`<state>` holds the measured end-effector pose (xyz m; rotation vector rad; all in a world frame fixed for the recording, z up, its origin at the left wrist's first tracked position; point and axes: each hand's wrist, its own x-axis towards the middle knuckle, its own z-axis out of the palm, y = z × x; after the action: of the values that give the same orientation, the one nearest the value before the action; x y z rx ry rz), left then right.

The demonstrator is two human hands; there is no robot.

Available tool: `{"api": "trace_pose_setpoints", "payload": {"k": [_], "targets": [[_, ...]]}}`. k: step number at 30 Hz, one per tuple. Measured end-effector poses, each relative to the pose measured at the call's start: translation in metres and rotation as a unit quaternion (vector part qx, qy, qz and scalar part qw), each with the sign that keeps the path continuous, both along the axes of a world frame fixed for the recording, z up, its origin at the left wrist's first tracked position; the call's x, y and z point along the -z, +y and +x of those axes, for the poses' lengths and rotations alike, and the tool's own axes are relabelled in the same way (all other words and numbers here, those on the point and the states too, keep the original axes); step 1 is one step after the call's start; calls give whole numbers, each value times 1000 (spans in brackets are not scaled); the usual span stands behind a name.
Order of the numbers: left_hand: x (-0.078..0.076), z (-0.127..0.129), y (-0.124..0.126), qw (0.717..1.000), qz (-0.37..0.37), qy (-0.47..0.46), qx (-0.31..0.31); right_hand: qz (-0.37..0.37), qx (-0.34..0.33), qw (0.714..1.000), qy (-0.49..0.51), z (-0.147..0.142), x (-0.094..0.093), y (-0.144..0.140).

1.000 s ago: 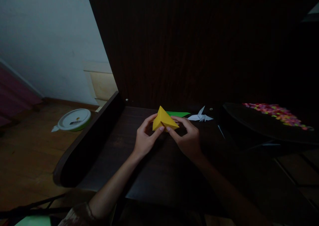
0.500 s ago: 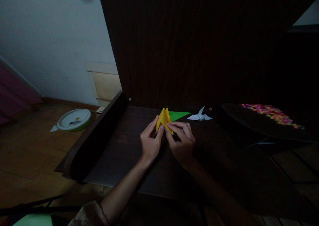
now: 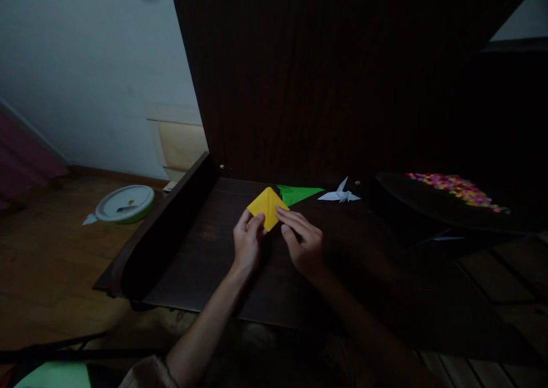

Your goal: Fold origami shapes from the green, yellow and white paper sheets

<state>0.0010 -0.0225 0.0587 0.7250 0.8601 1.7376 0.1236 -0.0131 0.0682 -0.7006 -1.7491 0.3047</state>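
Folding stage: yellow paper (image 3: 266, 207) flattened to a diamond; later creases remain, I judge.
Left hand (image 3: 247, 243): fingertips pressing its near edge.
Right hand (image 3: 302, 245): fingers extended, pinning its corner.
Beside: green paper (image 3: 297, 193), white crane (image 3: 341, 194).

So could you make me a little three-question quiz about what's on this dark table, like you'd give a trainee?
1. True or false: the yellow folded paper lies flat on the dark table.
2. Which thing lies right behind the yellow paper? A) green paper B) white paper crane C) round container
3. Which hands touch the yellow paper?

Key
1. True.
2. A.
3. Both: the left hand and the right hand press fingertips on its near edges.
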Motion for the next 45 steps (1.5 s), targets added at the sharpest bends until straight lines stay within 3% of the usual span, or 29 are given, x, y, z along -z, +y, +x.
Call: {"api": "trace_pose_setpoints", "payload": {"k": [3,6,8,14,19,27,33,40,45], "targets": [[5,-5,-2,1000,-4,26,11,-100,51,992,58,8,-6,11],[6,-9,-7,998,-5,55,39,-250,-6,962,114,10,-12,18],[3,-13,-9,995,-6,75,62,-293,-44,947,121,11,-17,18],[-18,-26,-6,979,-2,158,126,-321,-98,938,83,19,-32,11],[-23,-25,2,977,-8,164,140,-314,-69,942,98,28,-30,15],[-11,-7,25,996,-19,34,74,-277,-9,942,189,37,-12,24],[-4,-14,45,998,-28,-54,2,-281,41,924,257,54,5,33],[-1,-24,57,997,-52,-60,2,-365,-28,906,212,69,32,44],[-10,-30,69,998,-38,-39,34,-435,-179,870,147,69,35,59]]}}
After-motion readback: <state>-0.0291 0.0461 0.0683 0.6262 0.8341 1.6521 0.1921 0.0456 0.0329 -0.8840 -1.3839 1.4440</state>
